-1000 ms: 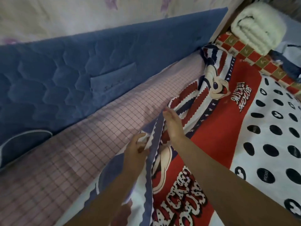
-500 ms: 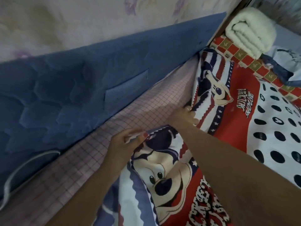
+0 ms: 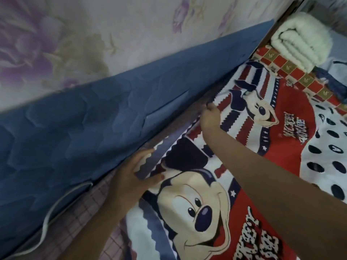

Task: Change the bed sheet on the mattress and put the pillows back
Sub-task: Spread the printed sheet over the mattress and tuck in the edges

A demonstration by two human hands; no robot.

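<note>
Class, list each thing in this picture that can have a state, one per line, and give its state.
Cartoon bed sheet: spread flat, edge at the wall side.
Checked mattress cover: partly uncovered.
Blue quilted pad: leaning against the wall.
White blanket: rolled up.
Left hand: fingers straight, pressing the sheet's edge.
Right hand: pinching the sheet's edge.

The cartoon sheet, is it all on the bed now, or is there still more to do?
Mostly on. The sheet already covers the bed's top. Right now the left hand presses its edge against the blue pad, and the right hand pinches the edge farther along. A strip of checked mattress still shows, so tucking remains. No pillows are visibly back yet.
</note>
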